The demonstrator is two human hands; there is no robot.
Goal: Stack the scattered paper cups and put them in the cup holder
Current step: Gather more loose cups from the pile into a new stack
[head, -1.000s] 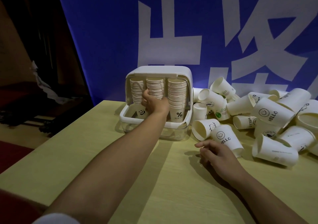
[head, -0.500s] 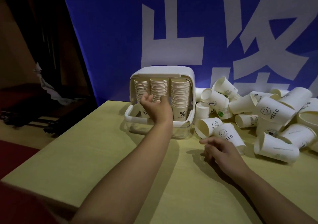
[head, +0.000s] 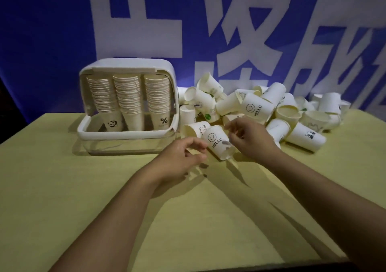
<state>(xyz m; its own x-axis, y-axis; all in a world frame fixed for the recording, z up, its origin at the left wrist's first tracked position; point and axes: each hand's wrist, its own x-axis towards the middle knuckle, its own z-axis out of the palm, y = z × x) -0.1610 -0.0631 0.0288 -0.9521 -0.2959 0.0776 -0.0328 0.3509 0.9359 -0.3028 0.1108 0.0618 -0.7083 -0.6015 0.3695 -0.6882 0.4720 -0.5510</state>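
The HELLO cup (head: 217, 144) lies tilted, mouth toward the camera; both hands (head: 181, 158) (head: 250, 140) flank it, seemingly empty, the cup holder (head: 127, 133) left.

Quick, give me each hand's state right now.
Left hand: open, fingers curled, holding nothing.
Right hand: open, holding nothing, fingertips by the HELLO cup; contact cannot be told.
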